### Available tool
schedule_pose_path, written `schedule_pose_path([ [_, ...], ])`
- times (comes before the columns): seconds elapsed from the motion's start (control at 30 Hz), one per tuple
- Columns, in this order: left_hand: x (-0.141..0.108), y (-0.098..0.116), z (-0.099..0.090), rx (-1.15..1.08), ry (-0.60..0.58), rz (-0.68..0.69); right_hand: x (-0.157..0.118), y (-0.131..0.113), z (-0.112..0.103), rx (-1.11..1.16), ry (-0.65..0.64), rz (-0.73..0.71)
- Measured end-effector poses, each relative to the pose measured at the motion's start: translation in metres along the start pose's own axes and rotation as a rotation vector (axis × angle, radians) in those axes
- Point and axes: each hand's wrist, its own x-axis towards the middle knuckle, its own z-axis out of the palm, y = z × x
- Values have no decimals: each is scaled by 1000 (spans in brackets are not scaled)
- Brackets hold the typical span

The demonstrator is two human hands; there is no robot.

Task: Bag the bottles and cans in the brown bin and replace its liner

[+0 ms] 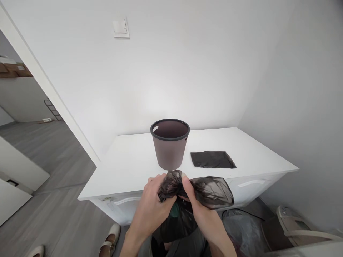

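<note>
Both hands meet at the gathered top of a thin black plastic bag [179, 221], in front of the cabinet's front edge. My left hand [152, 207] is closed round a bunched part of it. My right hand [199, 207] pinches the bag beside it, and a loose, see-through flap sticks out to the right. The lower part of the bag hangs below the hands, with something greenish faintly showing inside. Behind the hands, a mauve bin [170, 153] with a dark rim stands upright on the white cabinet top. A folded black bag [213, 159] lies flat right of the bin.
The white cabinet [128, 153] stands against the wall. At the lower right are a clear plastic bag [243, 228] and a beige appliance [293, 221]. Light shoes [114, 233] are on the floor at the lower left. A light switch [120, 28] is on the wall.
</note>
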Motion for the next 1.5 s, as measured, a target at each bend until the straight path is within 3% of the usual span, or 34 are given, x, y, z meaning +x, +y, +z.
schedule_pose_path([
  [0.07, 4, -3, 1, 13, -50, 61, -3, -2, -3, -18, 27, 58],
  [0.13, 9, -5, -1, -23, -113, 101, -3, -3, -8, -33, -6, 17],
  [0.2, 14, -6, -5, -94, -174, 104, 0, -4, -17, -94, -86, -120],
  [0.33, 21, -4, -14, -188, -239, 65, 8, -7, -37, -243, -392, -482],
  [0.4, 22, -1, -17, -189, -242, 46, 11, -6, -43, -266, -424, -593],
  [0.47, 21, 3, -19, -179, -227, 37, 12, -2, -46, -297, -314, -663],
  [0.57, 20, 8, -17, -157, -172, 109, 15, 10, -44, -371, -39, -730],
  [0.67, 18, 10, -10, -142, -70, 353, 17, 20, -35, -432, 216, -769],
  [0.77, 15, 7, -1, -84, 27, 660, 20, 21, -24, -387, 410, -909],
  [0.87, 10, 1, 6, -9, 53, 771, 20, 16, -16, -304, 546, -1046],
  [0.97, 4, -2, 8, -61, -9, 628, 19, 10, -12, -295, 623, -1118],
  [1.1, 6, 7, 4, -374, -217, 182, 18, 5, -8, -327, 623, -1185],
  [1.2, 14, 17, 0, -547, -320, 6, 17, 2, -5, -359, 601, -1229],
  [1.37, 25, 17, 0, -623, -213, -66, 17, -5, -7, -389, 537, -1239],
  [1.5, 27, 15, -1, -576, -53, -35, 18, -8, -21, -464, 341, -1252],
])
